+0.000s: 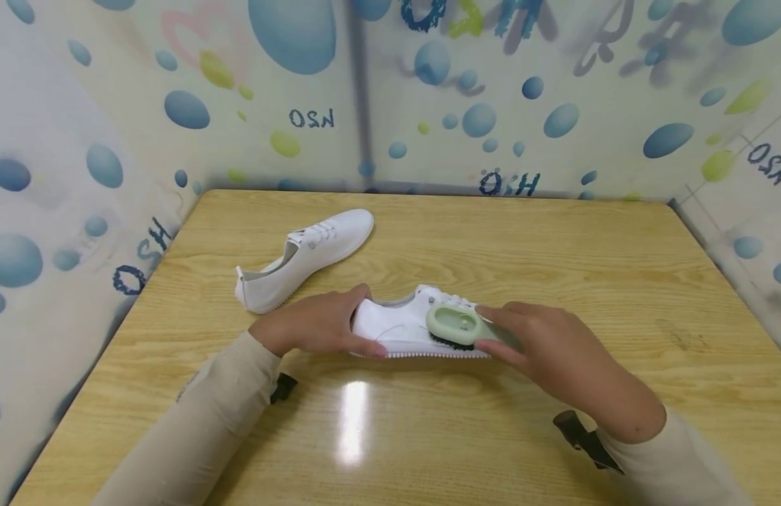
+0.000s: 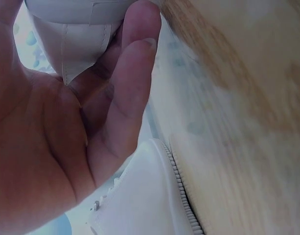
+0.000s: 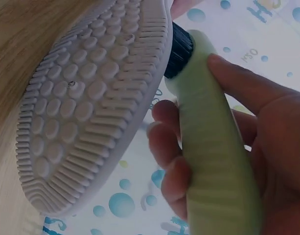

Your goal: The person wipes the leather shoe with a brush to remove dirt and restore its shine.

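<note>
Head: over the wooden table (image 1: 523, 246), the left hand (image 1: 320, 322) grips a white lace-up shoe (image 1: 393, 327), the right hand (image 1: 551, 344) a green shoe brush (image 1: 455, 322). Left wrist: firm heel (image 2: 81, 46) support should steady brushing. Right wrist: bristles (image 3: 180, 51) best lie flat, above the sole (image 3: 76, 95).

1. Wears a plain beige left sleeve (image 1: 200, 422), long, softly creased, ending at the wrist.
2. Wears a matching beige right sleeve (image 1: 681, 464), ending farther back along the forearm and baring the wrist.
3. Carries a small, angular left black piece (image 1: 282, 388), jutting rightward from beside the cuff.
4. Carries a longer right black piece (image 1: 583, 443) left of the other cuff, rounded at the far end, flatter at the near end.
5. Has bare fingers on left grip (image 1: 320, 323) and right grip (image 1: 542, 344).
</note>
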`<state>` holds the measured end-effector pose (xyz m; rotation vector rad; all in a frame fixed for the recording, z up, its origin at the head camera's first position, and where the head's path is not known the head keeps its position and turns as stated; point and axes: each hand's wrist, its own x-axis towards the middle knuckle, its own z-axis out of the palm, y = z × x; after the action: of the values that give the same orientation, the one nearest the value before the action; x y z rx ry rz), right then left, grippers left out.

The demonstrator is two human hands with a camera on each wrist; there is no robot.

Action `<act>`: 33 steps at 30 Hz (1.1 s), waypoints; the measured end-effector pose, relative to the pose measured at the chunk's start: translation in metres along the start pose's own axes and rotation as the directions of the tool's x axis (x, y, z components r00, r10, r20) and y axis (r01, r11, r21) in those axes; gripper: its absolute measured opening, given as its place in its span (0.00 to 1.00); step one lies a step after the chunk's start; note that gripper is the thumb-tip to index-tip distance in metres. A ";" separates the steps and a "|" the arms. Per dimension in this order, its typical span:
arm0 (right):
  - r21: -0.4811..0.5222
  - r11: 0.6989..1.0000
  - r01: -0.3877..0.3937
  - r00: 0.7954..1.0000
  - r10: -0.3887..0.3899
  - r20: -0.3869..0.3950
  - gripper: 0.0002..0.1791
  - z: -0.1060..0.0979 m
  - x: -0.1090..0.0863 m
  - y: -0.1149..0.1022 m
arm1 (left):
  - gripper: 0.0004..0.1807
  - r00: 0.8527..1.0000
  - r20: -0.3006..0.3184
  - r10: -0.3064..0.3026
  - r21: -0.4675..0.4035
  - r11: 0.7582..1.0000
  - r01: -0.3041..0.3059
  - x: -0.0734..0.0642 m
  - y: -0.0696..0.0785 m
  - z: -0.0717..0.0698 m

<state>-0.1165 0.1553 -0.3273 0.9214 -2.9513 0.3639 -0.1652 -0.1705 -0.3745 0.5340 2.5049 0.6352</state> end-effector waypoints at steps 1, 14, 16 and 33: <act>0.002 1.000 -0.008 1.000 0.008 0.008 0.25 0.000 0.000 -0.001 | 0.44 1.000 -0.002 -0.001 -0.002 1.000 0.001 0.000 -0.001 0.000; -0.020 0.998 -0.060 0.988 0.062 0.139 0.27 -0.019 -0.007 0.016 | 0.44 1.000 -0.005 -0.001 0.002 1.000 0.001 0.000 -0.002 0.000; -0.010 0.998 -0.068 0.986 0.069 0.154 0.27 -0.021 -0.008 0.019 | 0.44 1.000 -0.003 0.001 0.001 1.000 -0.001 0.000 -0.001 0.000; -0.006 0.997 0.074 0.997 -0.074 0.000 0.27 0.003 -0.001 -0.001 | 0.45 1.000 -0.013 0.012 0.015 1.000 -0.011 0.000 0.000 0.001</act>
<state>-0.1149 0.1546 -0.3303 1.0263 -2.9067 0.3519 -0.1651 -0.1704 -0.3753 0.5518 2.5220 0.6268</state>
